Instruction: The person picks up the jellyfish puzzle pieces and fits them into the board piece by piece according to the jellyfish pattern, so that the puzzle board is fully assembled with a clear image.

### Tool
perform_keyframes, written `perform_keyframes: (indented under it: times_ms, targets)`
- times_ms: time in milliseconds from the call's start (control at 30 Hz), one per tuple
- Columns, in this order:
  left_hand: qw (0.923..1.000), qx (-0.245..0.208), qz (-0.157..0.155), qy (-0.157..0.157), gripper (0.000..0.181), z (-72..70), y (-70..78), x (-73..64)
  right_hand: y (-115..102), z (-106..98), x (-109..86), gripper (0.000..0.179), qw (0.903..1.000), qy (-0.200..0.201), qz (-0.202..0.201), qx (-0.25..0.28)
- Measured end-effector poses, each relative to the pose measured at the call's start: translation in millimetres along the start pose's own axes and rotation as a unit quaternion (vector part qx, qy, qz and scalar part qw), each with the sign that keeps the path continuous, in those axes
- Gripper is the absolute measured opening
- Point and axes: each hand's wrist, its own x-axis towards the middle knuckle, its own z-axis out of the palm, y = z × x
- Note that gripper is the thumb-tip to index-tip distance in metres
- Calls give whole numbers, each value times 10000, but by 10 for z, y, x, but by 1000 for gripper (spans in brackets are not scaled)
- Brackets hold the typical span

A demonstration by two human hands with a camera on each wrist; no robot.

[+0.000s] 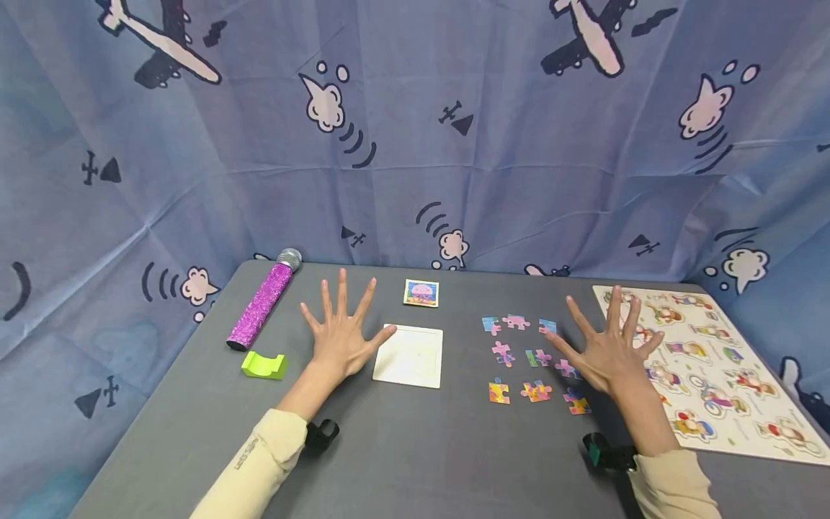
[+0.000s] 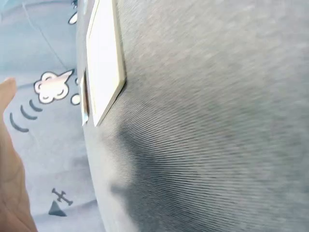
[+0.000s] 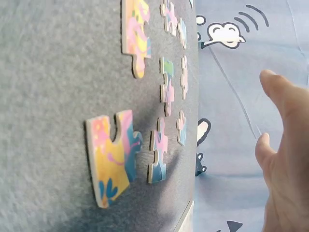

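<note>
My left hand (image 1: 341,339) is spread above the table, fingers straight and holding nothing. Its thumb tip overlaps the corner of a square white puzzle tray (image 1: 408,357) in the head view. On the other side, my right hand (image 1: 609,355) hovers with fingers fanned out, nothing in its grasp. Loose jigsaw pieces (image 1: 536,391) lie in rough rows just left of it, printed in pink, yellow and blue. In the right wrist view, a yellow and pink piece (image 3: 110,157) lies closest to the camera. Behind the tray sits a small picture card (image 1: 421,293) with a pink jellyfish-like figure.
A glittery purple microphone (image 1: 262,304) lies at the back left, with a lime-green curved block (image 1: 264,365) in front of it. A large board of cartoon figures (image 1: 707,367) covers the right side, partly beneath the right hand in view. A blue printed curtain (image 1: 402,144) hangs behind.
</note>
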Motion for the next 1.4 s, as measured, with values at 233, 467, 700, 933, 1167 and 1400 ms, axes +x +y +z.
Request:
perform_keyframes:
  times_ms: [233,467,700,933,1167,1400]
  targets:
    - [9982,-282,458,273,81,64,15,-138,7,4,-45,83,9997,163,-77,-133]
    - [9850,-1277,1079,-430,80,106,-4,-193,-10,7,-104,81,9992,349,-205,-37]
    - [9658,-1974,1494,-764,65,146,-89,-111,-17,50,-125,79,9987,371,-325,123]
    - [9649,-1908,1634,-772,46,176,-81,-44,-31,86,-122,73,9966,131,-563,587]
    - [9594,-1961,1798,-930,38,179,-104,-32,-66,93,-81,68,9880,-256,-887,1240]
    - [9472,-2329,1836,-1218,41,142,-155,-62,-84,80,-38,64,9748,-618,-930,1933]
